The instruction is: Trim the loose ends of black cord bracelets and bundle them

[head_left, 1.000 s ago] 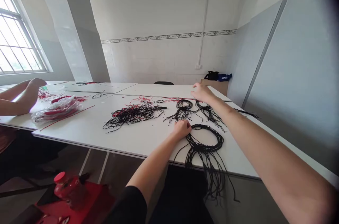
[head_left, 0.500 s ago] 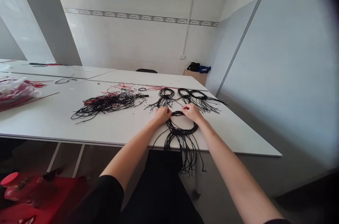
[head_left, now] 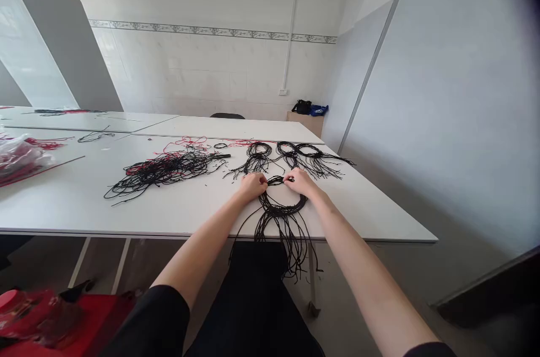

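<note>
A ring of black cords (head_left: 283,211) lies near the front edge of the white table, its loose ends hanging over that edge. My left hand (head_left: 254,184) is closed at the upper left of this ring, fingers pinched on the cords. At the upper right, my right hand (head_left: 297,179) pinches the cords too, thumb and forefinger together. A short arc of black cord shows between my two hands. Just beyond them lie more black cord bundles (head_left: 258,150), looped at the top with frayed-out ends.
A tangled heap of black cords (head_left: 169,168) lies left of my hands, with red cords (head_left: 192,143) behind it. A plastic bag (head_left: 21,157) is at far left. Below left stands a red stool or box (head_left: 97,317).
The whole view has shifted slightly, so table and cords appear a little further left. Both hands stay at the top of the ring with closed fingers.
</note>
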